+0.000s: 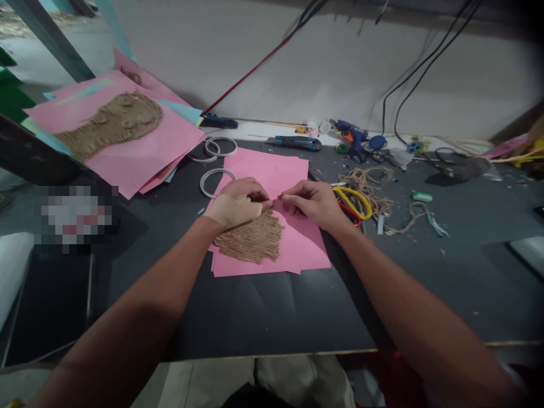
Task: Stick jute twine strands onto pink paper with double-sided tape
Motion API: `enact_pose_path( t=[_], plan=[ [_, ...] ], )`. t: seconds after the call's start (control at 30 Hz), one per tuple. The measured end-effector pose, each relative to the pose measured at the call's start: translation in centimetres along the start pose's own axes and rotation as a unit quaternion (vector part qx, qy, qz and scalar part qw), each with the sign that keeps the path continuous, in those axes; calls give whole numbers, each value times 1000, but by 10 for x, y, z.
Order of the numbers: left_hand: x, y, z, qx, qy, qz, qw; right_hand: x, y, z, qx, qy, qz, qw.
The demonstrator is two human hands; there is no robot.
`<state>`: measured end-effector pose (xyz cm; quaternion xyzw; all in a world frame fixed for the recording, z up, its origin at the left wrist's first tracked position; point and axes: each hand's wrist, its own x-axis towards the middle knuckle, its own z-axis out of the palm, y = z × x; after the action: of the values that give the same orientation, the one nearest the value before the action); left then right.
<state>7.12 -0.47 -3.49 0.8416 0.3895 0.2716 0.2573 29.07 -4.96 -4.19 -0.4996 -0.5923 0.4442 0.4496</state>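
Under the hands: a stack of pink paper (306, 255) lies on a black table (255, 317), and a brown jute twine patch (249, 241) is glued or laid flat on the paper. I cannot tell which.
Left hand: the left hand (238, 205) is curled, with a wide strip of skin-colored tape (225, 211) across its back. It rests just above the twine patch, touching the top edge. Its fingertips bend in toward the other hand.
Right hand: the right hand (310, 205) is curled too, and it sits on the pink paper, just beside the patch. Its fingers pinch toward the left hand's fingers.
Between the hands: the fingertips nearly meet. They may hold a thin bit of twine, but it is too small to see, so I cannot tell.
Past the left hand: two white tape rolls (220, 147) and one more white ring (212, 182) lie on the table.
Past the right hand: yellow scissors (355, 203) lie on loose twine (365, 190).
Farther ahead of the hands: a blue cutter (295, 143) and a blue glue gun (352, 136) lie near the wall.
Far past the left hand: another pink sheet (147, 164) holds a bigger twine shape (113, 126).
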Motion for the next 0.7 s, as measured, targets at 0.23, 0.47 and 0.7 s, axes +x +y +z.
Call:
enact_pose_path(
  t=[0.23,0.47,0.7],
  plan=[
    [1,-2,0,0,0,-2,1000,1,-1,0,0,-8,-4,1000],
    [0,-1,0,-4,-7,-5,1000,-1,-3,-1,4,0,28,1000],
    [1,0,0,-4,-5,-4,1000,-4,-2,-1,14,14,3,1000]
  ],
)
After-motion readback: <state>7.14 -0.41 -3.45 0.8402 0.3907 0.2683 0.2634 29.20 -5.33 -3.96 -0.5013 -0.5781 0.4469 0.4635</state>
